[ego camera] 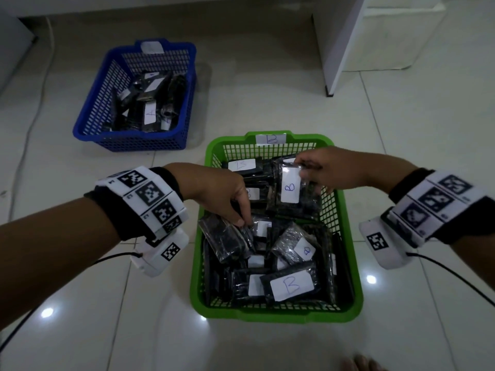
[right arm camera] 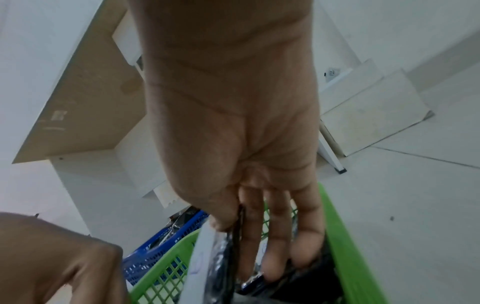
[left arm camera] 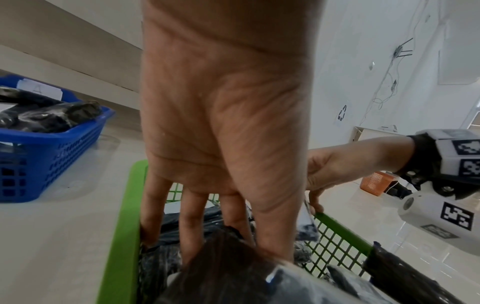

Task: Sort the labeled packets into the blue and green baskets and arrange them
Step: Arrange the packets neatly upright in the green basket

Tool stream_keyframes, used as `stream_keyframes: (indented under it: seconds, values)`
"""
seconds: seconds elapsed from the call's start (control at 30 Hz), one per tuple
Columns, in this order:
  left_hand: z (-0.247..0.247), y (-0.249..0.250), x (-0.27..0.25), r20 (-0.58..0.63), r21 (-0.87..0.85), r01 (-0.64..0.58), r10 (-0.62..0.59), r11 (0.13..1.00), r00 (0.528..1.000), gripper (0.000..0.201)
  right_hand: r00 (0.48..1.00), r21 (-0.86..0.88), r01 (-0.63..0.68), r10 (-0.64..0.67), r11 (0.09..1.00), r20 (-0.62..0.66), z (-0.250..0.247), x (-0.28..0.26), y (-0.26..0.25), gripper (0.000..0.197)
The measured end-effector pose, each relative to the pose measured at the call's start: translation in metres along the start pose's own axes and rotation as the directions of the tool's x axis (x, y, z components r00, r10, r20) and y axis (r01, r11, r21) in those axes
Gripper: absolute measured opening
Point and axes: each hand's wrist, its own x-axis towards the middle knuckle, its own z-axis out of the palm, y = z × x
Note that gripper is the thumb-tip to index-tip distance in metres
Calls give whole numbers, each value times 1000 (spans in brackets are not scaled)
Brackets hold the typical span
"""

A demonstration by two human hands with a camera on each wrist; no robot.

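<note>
Sorting looks done; tidying the green basket is what remains.

Both hands reach into the green basket (ego camera: 348,253): the right hand (ego camera: 326,167) pinches an upright B-labeled packet (ego camera: 290,190) at its top, the left hand (ego camera: 222,194) pinches a loose packet (ego camera: 227,236) mid-pile. The blue basket (ego camera: 93,103) holds its packets; none lie on the floor.

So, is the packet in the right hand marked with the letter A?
No. In the head view the packet that the right hand pinches over the green basket carries a white label with a B.
</note>
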Motion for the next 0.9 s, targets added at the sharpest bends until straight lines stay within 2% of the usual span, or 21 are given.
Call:
stream_keyframes:
  seconds: [0.1,0.13,0.17,0.27,0.33,0.4,0.47,0.53,0.57,0.63,0.77,0.83,0.9]
  values:
    - [1,-1,-3,-24,11,18,-18,1000,1000,21,975,-5,-58,56,998,-215,5,0,6,15]
    - [1,-1,-4,-34,13,24,-23,1000,999,21,965,-14,-74,68,997,-252,7,-1,9,19]
    - [2,-2,-4,-45,17,29,-29,999,999,20,965,-54,-84,68,995,-254,11,-2,11,27]
    - [2,-3,-4,-63,43,40,-37,998,997,19,984,-360,-116,59,925,-166,29,-3,14,36]
    - [1,-3,-2,-50,49,45,-43,998,998,18,977,-540,-137,25,830,-210,39,-4,13,33]
    - [0,-2,0,-34,54,47,-45,997,998,18,960,-602,-128,-54,788,-274,39,-5,9,27]
    - [-1,-1,1,-27,65,46,-44,997,999,17,955,-598,16,-190,801,-229,37,-3,10,36]
    - [-1,-1,1,-23,62,45,-44,997,999,18,953,-561,191,-290,806,-92,39,2,11,61]
    - [-1,-1,1,-20,58,44,-43,997,999,18,951,-558,234,-307,796,-39,42,5,13,70]
    - [-2,-2,2,-18,47,43,-42,998,999,18,958,-592,230,-286,772,-1,46,9,15,80]
    - [-1,-1,2,-22,35,54,-53,998,998,18,978,-639,148,-209,755,-20,52,15,17,86]
    - [-1,0,1,-20,34,57,-57,998,998,18,984,-638,97,-169,764,-53,58,19,18,85]
    - [-1,1,2,-17,26,69,-69,997,997,18,981,-648,102,-184,755,-60,63,21,20,81]
